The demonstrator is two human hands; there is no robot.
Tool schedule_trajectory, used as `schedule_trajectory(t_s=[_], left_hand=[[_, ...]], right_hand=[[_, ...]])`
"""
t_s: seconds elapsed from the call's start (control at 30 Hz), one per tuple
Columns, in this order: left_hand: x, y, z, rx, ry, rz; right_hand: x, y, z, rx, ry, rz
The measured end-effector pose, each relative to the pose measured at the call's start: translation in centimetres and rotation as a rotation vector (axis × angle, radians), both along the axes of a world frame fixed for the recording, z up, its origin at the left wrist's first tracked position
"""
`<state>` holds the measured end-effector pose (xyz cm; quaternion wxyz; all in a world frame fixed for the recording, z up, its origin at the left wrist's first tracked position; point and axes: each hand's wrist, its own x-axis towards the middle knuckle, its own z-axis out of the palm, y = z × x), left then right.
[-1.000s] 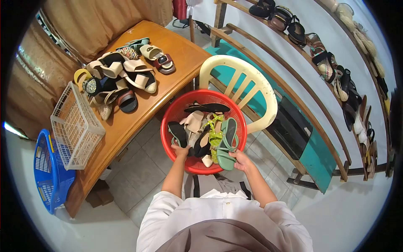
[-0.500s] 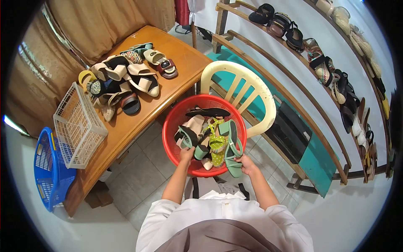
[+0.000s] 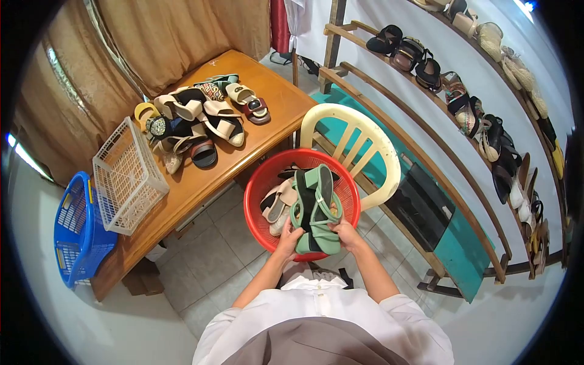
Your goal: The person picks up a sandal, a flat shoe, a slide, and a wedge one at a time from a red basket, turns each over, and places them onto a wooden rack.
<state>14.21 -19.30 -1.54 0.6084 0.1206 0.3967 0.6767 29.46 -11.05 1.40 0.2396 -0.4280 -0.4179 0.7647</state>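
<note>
Two green heeled sandals are held side by side over the red basket (image 3: 254,226), their heels pointing away from me. My left hand (image 3: 288,239) grips the left green sandal (image 3: 302,204) near its toe end. The right green sandal (image 3: 323,229) is in my right hand (image 3: 348,235), fingers closed at its outer edge. Below them in the basket lie a pale pink sandal (image 3: 280,201) and a dark shoe near the far rim; the held pair hides much of what is underneath.
Many shoes sit on the wooden table (image 3: 267,85) at left, beside a white plastic crate (image 3: 131,176) and a blue basket (image 3: 82,234). A cream chair (image 3: 384,159) touches the red basket's far side. Wooden racks (image 3: 420,115) with shoes stand at right.
The two green sandals, apart before, are now together above the basket's middle. My left hand has raised its sandal out of the pile, and my right hand has moved inward. The view has shifted slightly.
</note>
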Motion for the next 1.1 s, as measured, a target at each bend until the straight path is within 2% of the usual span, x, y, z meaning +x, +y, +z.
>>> schedule_trajectory(t_s=[0.07, 0.23, 0.27, 0.37, 0.47, 0.53, 0.67, 0.83, 0.87, 0.9, 1.0, 1.03, 1.1], left_hand=[[0.7, 0.1, 1.3, 0.047, 0.053, 0.038], [2.3, 0.0, 3.5, 0.051, 0.161, 0.138], [2.7, -0.2, 3.9, -0.014, 0.116, 0.175], [2.4, 0.1, 4.6, -0.002, 0.187, 0.097], [1.3, 0.1, 2.5, 0.036, 0.130, -0.006], [0.7, 0.1, 2.2, 0.078, 0.069, 0.022], [-0.9, 0.5, 1.3, 0.143, -0.025, -0.024], [-3.2, 2.0, 4.5, 0.269, 0.044, -0.037], [-4.5, 2.7, 4.0, 0.266, -0.049, -0.098], [-5.6, 3.2, 4.3, 0.222, 0.013, -0.137], [-9.2, 5.1, 5.9, 0.134, 0.198, -0.255], [-10.5, 6.1, 6.4, 0.161, 0.378, -0.303], [-12.9, 7.6, 7.4, 0.109, 0.358, -0.379]], right_hand=[[-0.2, 0.3, 0.4, 0.111, -0.015, 0.009], [0.4, 1.1, 2.8, 0.019, 0.076, 0.130], [0.5, 1.3, 2.8, 0.031, 0.090, 0.148], [0.4, 1.3, 2.7, 0.045, 0.131, 0.146], [-0.4, 1.1, 4.2, 0.010, 0.126, 0.106], [-0.9, 1.0, 4.2, -0.024, 0.122, 0.119], [-2.7, 0.8, 4.9, 0.050, 0.091, 0.080], [-5.0, 1.1, 6.5, 0.314, 0.001, 0.061], [-5.5, 1.4, 5.1, 0.300, 0.057, 0.035], [-6.4, 1.6, 4.6, 0.286, 0.114, 0.010], [-9.2, 2.6, 5.0, 0.375, 0.010, -0.044], [-10.4, 2.8, 5.6, 0.402, -0.020, -0.060], [-12.9, 3.4, 6.4, 0.437, -0.039, -0.078]])
